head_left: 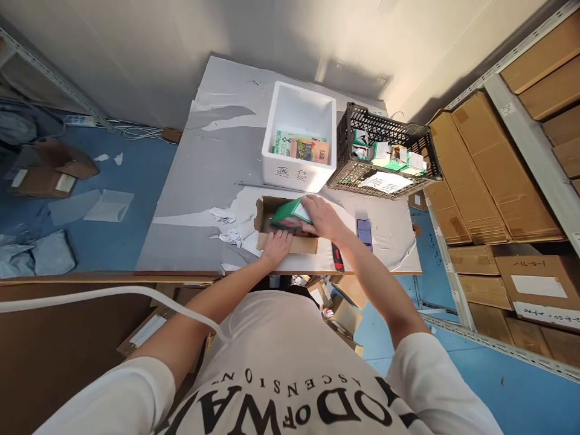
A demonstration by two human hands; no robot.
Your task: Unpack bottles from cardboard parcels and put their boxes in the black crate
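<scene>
An opened small cardboard box (299,244) lies near the front edge of the table. My right hand (321,219) grips one end of a green and white box (286,211), which is tilted over the cardboard box, partly inside it. My left hand (277,244) is closed over the near wall of the cardboard box, fingertips reaching inside; part of the grip is hidden. A red and black utility knife (338,258) lies to the right, with a phone (364,234) beyond my right forearm. Crumpled white paper (231,237) sits at the left of the cardboard box.
A white foam box (281,175) holding green and orange packages stands behind. Beside it is a black plastic crate (385,130) with several green and white boxes. Shelves of cartons (537,284) rise at right. A white cable (113,291) crosses at lower left.
</scene>
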